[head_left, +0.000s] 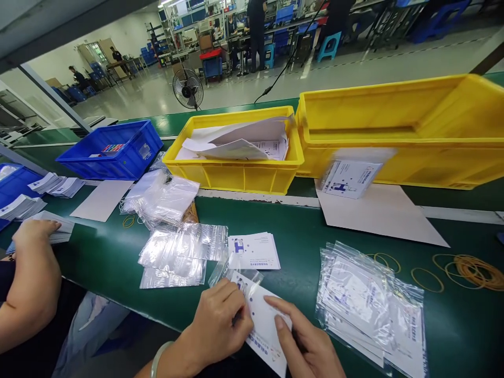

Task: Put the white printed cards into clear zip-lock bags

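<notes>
**Printed card (pixel 265 317) held at green workbench (pixel 295 220)**

A worker's left hand (pixel 222 317) pinches a clear plastic bag (pixel 255 276) at the card's far end; the right hand (pixel 309 338) grips the card's right edge. Stacked cards (pixel 255 252) lie just beyond, bagged cards (pixel 356 296) to the right.

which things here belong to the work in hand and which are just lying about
Seemingly part of the work: held printed card, card stack, flat clear bags, filled bags

Apparently just lying about: rubber bands, floor fan, teal stool
</notes>
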The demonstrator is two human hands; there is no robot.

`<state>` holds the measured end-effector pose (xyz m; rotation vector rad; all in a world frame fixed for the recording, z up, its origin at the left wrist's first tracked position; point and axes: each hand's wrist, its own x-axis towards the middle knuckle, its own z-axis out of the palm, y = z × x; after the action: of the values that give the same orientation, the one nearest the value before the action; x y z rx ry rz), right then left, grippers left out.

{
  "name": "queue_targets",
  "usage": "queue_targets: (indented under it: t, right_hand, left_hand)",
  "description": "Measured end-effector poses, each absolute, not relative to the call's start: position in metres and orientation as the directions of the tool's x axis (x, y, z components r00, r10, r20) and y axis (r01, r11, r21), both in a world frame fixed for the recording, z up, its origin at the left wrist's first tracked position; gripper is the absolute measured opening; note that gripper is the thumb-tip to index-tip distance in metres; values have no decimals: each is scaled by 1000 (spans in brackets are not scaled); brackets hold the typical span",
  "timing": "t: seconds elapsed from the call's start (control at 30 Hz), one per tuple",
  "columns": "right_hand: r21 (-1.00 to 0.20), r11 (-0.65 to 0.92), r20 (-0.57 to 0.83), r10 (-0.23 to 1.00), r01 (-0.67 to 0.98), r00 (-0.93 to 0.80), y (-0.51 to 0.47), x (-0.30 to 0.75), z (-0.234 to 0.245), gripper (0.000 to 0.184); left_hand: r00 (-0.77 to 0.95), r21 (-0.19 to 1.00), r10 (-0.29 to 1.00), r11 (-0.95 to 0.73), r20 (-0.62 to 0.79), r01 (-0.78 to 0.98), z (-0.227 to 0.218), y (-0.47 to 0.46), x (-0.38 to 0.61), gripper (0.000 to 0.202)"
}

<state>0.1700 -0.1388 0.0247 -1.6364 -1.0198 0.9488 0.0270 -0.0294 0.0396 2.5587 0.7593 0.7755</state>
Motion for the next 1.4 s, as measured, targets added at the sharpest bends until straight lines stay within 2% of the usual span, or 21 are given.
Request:
queue_targets:
  t: [0.1,0.17,0.3,0.4,0.47,0.53,0.57,0.63,0.67,0.73,0.8,0.83,0.87,0.93,0.97,1.17,1.27,1.33,1.4]
  right_hand:
    - [-954,-176,-115,962,241,247,-138,178,24,43]
    - [-957,-84,-10,966,277,257,-138,182,23,47]
    - [-933,164,262,920,322,291,-137,178,23,38]
    - [-872,256,377,895,418,240,-134,169,18,35]
    - [-813,265,423,881,519,212,-131,161,11,45]
    - [-742,270,460,871,613,172,-126,155,5,65]
    - [-721,282,473,868,633,152,-124,153,3,67]
    - [-735,325,491,860,595,136,-119,152,3,45]
    - [-765,340,492,857,547,154,-118,153,5,35]
    - [-830,338,462,862,444,208,-117,158,12,31]
    - [-882,295,399,882,368,250,-118,164,20,25]
    - [-898,285,378,891,336,253,-119,167,24,22]
    - [-908,285,363,900,306,240,-119,170,27,20]
    - [-920,293,347,919,260,189,-120,174,30,21]
    - [-922,300,343,926,246,159,-120,175,30,22]
    - [-915,292,335,934,278,123,-121,176,32,42]
    - [-940,248,286,947,235,145,-127,182,32,46]
    - [-969,175,212,951,174,227,-132,195,30,43]
    - [-990,48,95,922,131,376,-138,219,27,42]
  left_hand:
    - [700,584,612,-738,367,339,48,-28,24,22]
    - [656,645,675,-674,339,360,54,-26,21,24]
    - [548,721,778,-567,308,399,60,-25,16,27]
    - [518,797,808,-497,280,344,59,-26,16,29]
    - [491,866,837,-414,241,281,60,-28,18,29]
    - [497,921,845,-335,200,199,61,-31,20,30]
    - [525,936,830,-313,188,161,61,-32,20,30]
    - [584,941,786,-321,200,110,62,-32,18,29]
    - [585,929,777,-355,230,107,62,-31,16,24]
    - [525,877,795,-449,304,170,62,-27,10,5]
    - [500,828,799,-501,333,250,62,-22,3,34]
    - [542,822,781,-506,310,261,62,-19,1,42]
    - [607,831,749,-497,265,251,63,-17,-1,39]
    - [729,866,663,-452,167,213,64,-15,-2,16]
    - [765,877,630,-434,131,207,65,-15,-2,13]
    - [810,865,581,-445,82,232,69,-18,2,28]
    - [799,912,601,-337,17,234,65,-20,9,29]
    - [738,959,673,-173,-50,223,58,-24,17,20]
    - [654,982,746,1,-127,189,49,-29,28,36]
